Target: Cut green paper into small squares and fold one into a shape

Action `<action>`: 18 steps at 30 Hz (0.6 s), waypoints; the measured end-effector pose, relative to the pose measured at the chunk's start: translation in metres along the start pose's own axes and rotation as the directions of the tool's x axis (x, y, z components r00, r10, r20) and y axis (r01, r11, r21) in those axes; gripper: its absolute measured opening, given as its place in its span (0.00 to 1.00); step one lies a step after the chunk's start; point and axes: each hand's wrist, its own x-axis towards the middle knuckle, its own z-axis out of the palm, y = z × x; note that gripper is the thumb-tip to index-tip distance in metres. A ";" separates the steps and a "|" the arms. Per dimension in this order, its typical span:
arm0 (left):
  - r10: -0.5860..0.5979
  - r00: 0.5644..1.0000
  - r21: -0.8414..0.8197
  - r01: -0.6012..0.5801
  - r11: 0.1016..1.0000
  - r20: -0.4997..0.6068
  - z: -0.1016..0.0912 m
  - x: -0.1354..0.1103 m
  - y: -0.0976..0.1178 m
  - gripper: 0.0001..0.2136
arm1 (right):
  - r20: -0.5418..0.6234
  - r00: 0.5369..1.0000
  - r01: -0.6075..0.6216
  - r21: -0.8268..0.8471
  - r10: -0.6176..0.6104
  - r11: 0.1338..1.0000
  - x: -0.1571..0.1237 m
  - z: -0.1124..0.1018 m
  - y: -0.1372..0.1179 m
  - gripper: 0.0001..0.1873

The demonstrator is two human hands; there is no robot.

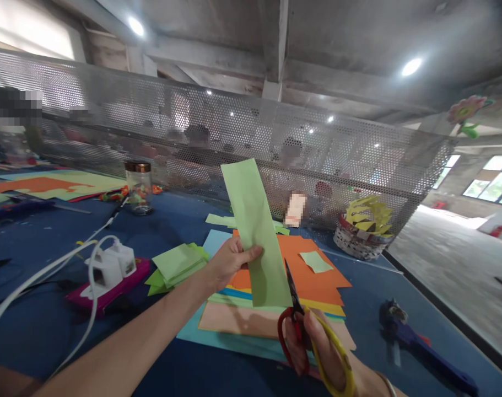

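Note:
My left hand (233, 258) pinches a long strip of light green paper (257, 231) by its left edge, thumb in front, and holds it tilted above the table. In my right hand (317, 342) is a pair of scissors (294, 298) with one red and one yellow handle loop. Their dark blades point up beside the strip's lower right edge; whether they touch it I cannot tell. Beneath both hands lies a stack of coloured paper (317, 281), orange on top, with a small green paper square (316, 262) on it. Cut green pieces (179, 263) are piled to the left.
On the blue table (160, 358) stand a magenta power strip (110, 286) with white plugs and cables, a glass jar (139, 187) and a basket (360, 240) of yellow paper shapes. A blue glue gun (424, 347) lies right. A perforated metal screen (234, 132) runs behind.

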 end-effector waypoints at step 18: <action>0.010 0.999 0.041 -0.012 0.999 0.044 0.003 -0.002 -0.002 0.20 | -0.018 0.999 0.048 -0.078 -0.050 0.996 0.003 0.000 -0.005 0.31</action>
